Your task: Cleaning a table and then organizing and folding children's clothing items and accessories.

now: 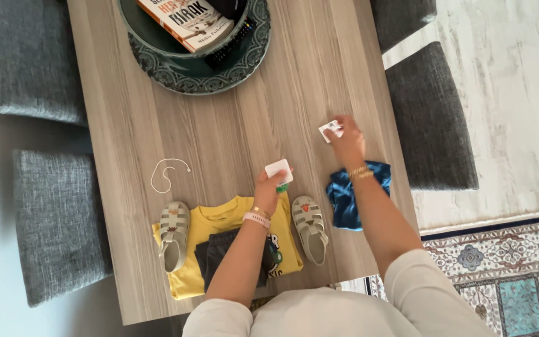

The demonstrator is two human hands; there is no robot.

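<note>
Cards (279,169): my left hand (268,190) fingers grasp one, right hand (347,142) fingers another (330,130); shirt (226,246), sandals (174,234) already laid below.

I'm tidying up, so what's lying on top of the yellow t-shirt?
On the yellow t-shirt lies a dark folded garment, partly hidden by the left forearm. One sandal overlaps its left edge. The shirt's print is mostly covered.
</note>
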